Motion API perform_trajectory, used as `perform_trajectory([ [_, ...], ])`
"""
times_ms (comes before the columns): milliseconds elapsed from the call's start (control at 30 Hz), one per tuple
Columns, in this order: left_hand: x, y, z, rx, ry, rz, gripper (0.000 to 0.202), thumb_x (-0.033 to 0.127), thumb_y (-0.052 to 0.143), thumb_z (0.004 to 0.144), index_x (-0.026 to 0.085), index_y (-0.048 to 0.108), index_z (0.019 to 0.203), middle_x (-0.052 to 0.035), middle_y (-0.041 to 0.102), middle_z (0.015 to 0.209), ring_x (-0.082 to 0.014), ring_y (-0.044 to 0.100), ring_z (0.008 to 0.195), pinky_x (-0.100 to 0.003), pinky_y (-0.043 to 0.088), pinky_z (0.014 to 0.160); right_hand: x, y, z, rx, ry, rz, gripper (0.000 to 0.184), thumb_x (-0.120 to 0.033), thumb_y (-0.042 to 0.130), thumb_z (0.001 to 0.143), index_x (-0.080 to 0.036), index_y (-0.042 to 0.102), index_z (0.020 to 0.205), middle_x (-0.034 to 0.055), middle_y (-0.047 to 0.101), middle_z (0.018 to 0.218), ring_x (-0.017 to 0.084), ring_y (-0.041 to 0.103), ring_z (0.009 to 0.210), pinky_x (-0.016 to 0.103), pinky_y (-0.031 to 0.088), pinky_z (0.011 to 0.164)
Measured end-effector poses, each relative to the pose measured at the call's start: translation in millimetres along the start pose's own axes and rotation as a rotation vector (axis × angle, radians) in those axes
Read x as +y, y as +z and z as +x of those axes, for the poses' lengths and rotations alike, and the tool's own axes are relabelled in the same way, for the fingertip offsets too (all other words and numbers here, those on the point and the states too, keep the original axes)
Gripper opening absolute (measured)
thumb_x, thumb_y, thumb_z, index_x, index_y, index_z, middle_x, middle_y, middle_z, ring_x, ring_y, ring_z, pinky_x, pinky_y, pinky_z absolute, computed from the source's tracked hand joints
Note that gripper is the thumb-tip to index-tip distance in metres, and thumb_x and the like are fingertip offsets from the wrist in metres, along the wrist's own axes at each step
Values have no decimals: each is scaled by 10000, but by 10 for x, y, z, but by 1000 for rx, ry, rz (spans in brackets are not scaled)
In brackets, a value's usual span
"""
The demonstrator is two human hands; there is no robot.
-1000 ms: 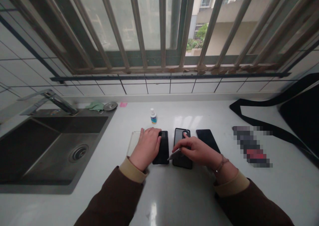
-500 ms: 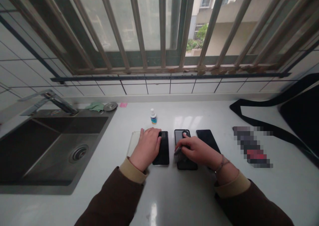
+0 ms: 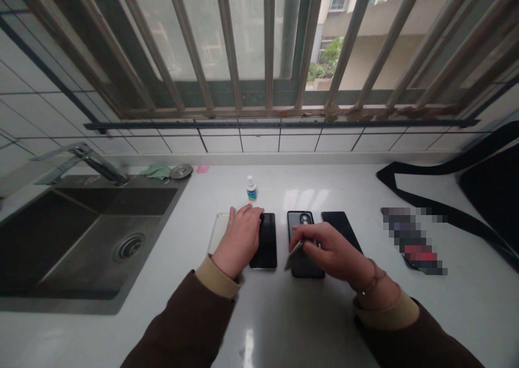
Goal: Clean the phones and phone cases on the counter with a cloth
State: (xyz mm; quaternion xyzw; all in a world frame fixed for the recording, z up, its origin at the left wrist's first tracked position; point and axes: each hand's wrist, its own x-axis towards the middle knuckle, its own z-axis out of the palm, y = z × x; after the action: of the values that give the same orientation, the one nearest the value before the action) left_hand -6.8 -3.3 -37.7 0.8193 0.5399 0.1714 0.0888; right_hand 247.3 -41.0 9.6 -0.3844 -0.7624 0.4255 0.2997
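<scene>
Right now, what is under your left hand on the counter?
The left hand lies over a clear rectangular panel and touches a black phone. The panel's left edge and most of the phone show; what is under the palm is covered.

steel sink (image 3: 60,306) | chrome faucet (image 3: 97,162) | green cloth (image 3: 157,171) | small blue-labelled bottle (image 3: 251,189) | barred window (image 3: 267,44) | black strap (image 3: 430,166)
</scene>
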Motion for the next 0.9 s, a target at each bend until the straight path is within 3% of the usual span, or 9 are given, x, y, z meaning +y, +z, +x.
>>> perform_trajectory([
  [100, 1, 1, 11, -5, -3, 0, 413, 193, 391, 1113, 160, 605, 1465, -174, 675, 1500, -349, 514, 1517, -732, 267, 1297, -100, 187, -36, -365, -81, 207, 345, -78, 493, 896, -197, 817, 902, -7, 774, 769, 148, 722, 721, 404, 521, 1101],
  [200, 16, -22, 26, -18, -9, -5, 403, 284, 449, 1125, 143, 602, 1471, -186, 668, 1508, -368, 508, 1514, -726, 264, 1302, -96, 449, -41, -591, -158, 218, 308, -48, 558, 861, -188, 823, 932, -8, 804, 846, 148, 751, 798, 414, 452, 1203],
  [333, 30, -48, 48, 0, -24, -31, 395, 334, 472, 1126, 144, 613, 1443, -196, 671, 1477, -370, 545, 1460, -722, 275, 1295, -22, 681, -34, -556, -228, -21, 255, -52, 612, 846, -192, 805, 938, -50, 735, 718, 127, 667, 657, 427, 381, 1273],
  [500, 6, -49, 61, 65, -16, -104, 363, 359, 514, 1105, 138, 647, 1359, -194, 704, 1345, -361, 603, 1327, -700, 267, 1293, 4, 709, -47, -532, -242, -122, 271, -77, 602, 859, -209, 800, 987, -50, 750, 749, 136, 688, 676, 421, 355, 1301],
  [567, 1, -71, 63, 104, -11, -190, 370, 402, 530, 1096, 140, 666, 1319, -190, 710, 1295, -358, 609, 1289, -661, 319, 1270, -2, 700, -49, -541, -237, -141, 268, -84, 599, 867, -210, 803, 986, -44, 760, 754, 144, 709, 690, 417, 357, 1301],
  [667, 36, -143, 56, 199, -44, -426, 397, 505, 553, 1081, 172, 708, 1230, -169, 709, 1241, -342, 629, 1236, -559, 437, 1179, -8, 702, -45, -535, -237, -149, 254, -89, 607, 871, -200, 804, 986, -27, 778, 770, 149, 734, 710, 395, 356, 1299],
  [767, 127, -223, 31, 256, -203, -879, 491, 631, 595, 1044, 188, 742, 1195, -123, 731, 1148, -291, 678, 1102, -436, 516, 1042, -3, 714, -42, -522, -235, -135, 247, -82, 608, 870, -190, 798, 984, -14, 796, 806, 147, 749, 742, 378, 360, 1292],
  [833, 196, -257, 10, 196, -349, -1314, 568, 697, 613, 1016, 179, 742, 1209, -96, 745, 1050, -247, 700, 970, -367, 550, 912, 5, 720, -44, -517, -229, -132, 237, -83, 613, 867, -191, 796, 971, -16, 787, 791, 150, 745, 745, 380, 380, 1277],
  [900, 252, -267, -12, 50, -438, -1662, 611, 722, 653, 985, 152, 741, 1188, -92, 751, 986, -222, 711, 900, -331, 560, 843, 12, 724, -48, -509, -226, -133, 222, -91, 620, 865, -197, 795, 953, -22, 767, 758, 154, 732, 738, 385, 405, 1258],
])
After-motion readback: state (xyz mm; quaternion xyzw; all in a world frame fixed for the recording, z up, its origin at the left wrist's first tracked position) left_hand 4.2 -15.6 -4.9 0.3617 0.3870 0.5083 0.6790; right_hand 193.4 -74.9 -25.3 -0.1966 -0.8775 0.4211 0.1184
